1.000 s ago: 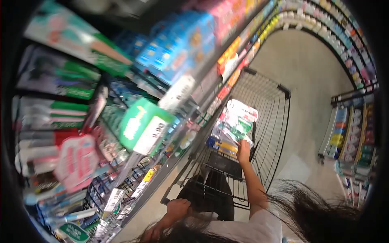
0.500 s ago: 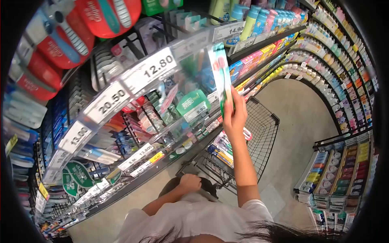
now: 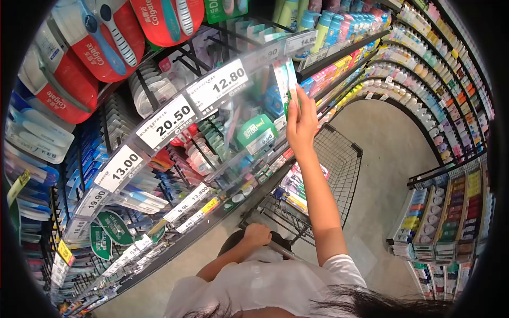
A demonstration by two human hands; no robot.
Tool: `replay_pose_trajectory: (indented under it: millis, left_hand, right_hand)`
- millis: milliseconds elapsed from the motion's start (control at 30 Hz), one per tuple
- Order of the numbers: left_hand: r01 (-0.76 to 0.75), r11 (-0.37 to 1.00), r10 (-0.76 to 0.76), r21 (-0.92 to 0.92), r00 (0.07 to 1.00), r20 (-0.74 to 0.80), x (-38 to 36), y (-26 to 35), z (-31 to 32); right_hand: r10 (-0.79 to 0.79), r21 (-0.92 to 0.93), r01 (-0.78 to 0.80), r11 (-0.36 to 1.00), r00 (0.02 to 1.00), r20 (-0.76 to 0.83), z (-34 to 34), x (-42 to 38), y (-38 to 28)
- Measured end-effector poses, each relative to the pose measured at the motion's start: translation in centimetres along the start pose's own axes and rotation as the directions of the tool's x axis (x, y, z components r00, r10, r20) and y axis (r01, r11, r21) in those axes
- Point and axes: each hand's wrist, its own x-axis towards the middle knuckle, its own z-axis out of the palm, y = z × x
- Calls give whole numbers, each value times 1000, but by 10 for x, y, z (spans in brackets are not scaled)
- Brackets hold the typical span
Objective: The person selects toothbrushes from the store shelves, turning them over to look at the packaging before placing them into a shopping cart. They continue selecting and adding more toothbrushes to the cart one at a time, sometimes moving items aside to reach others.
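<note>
Right hand (image 3: 303,127) and left hand (image 3: 258,235) are both occupied, a slim pack (image 3: 287,84) being pinched by the former outside the cart (image 3: 347,168), whose near end is clasped by the latter, with several packages (image 3: 297,186) already laid inside it.

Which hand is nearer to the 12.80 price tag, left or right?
Right. The right hand is raised beside the shelf, to the tag's right, holding a slim pack; the left hand is lower, at the cart's near end.

Right hand (image 3: 302,127) up from cart (image 3: 352,146), slim pack (image 3: 284,79) near shelf (image 3: 344,51).
</note>
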Motion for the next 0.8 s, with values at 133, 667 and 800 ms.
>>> replay_pose_trajectory:
  millis: [133,667,800]
  left_hand:
    - [5,1000,-5,2,1000,-20,-4,-4,3]
    - [6,1000,-6,-15,1000,-1,-9,-10,2]
    - [5,1000,-5,-12,1000,20,-9,-11,1]
  right_hand:
    - [27,-61,-27,998,1000,-5,15,0,8]
    - [61,37,-62,997,998,24,38,-1,15]
    - [140,-16,-140,990,981,131,52,5,18]
